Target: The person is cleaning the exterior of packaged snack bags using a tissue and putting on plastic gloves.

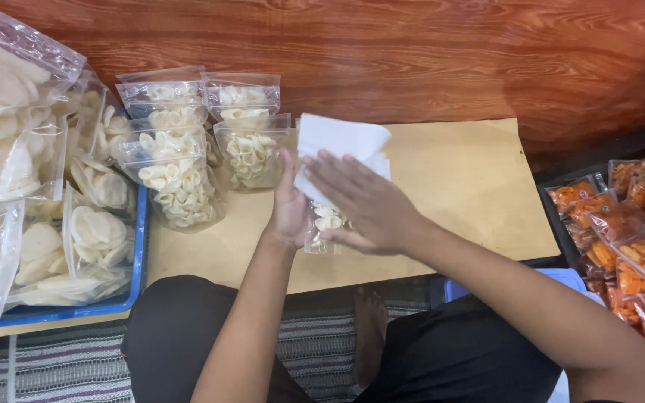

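Observation:
My left hand (289, 205) grips the side of a small clear bag of pale curled crackers (325, 224) that stands on a light wooden board (472, 186). A white cloth or paper (337, 138) lies over the top of that bag. My right hand (363, 201) rests flat, fingers spread, on the white cloth and the bag front. Just left of my hands stand several more sealed bags of the same curled crackers (181, 175).
A blue tray (140, 246) at the left holds bags of flat white round crackers (98, 231). At the right edge lie several bags of orange snacks (628, 246). A reddish wooden surface (412, 60) runs behind the board. My legs and a bare foot (371, 328) are below.

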